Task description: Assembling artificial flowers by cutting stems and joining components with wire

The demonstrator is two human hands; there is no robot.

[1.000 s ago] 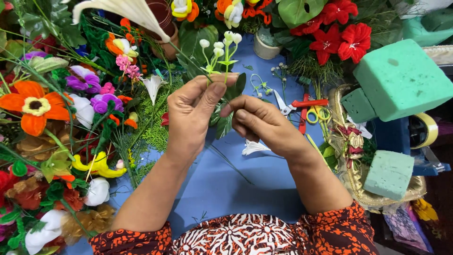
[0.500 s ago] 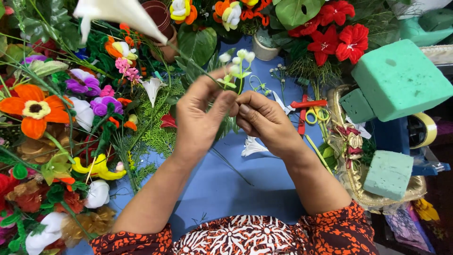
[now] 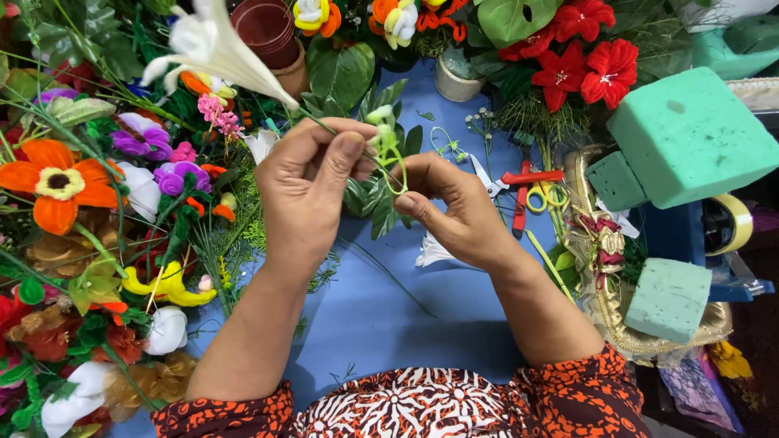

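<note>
Green wire stem with little white buds, that's the sprig, pinched between both hands right over the blue table. Left hand sits knuckles up, wrist bent, thumb and forefinger closed on the sprig plus the thin stem of a white lily that sticks out up and away past its fingertips. Right hand comes in from the other side, fingers curled, thumb and forefinger closed on the sprig's bent loop just beside the left fingertips. Dark leaves hang right under the fingers.

Room-wise, the only open bit is the table below the wrists. Fake flowers crowd the outer side of the left hand, close to the knuckles. Red scissors lie just beyond the right fingers, and matte green foam blocks sit further out on that side, well apart.
</note>
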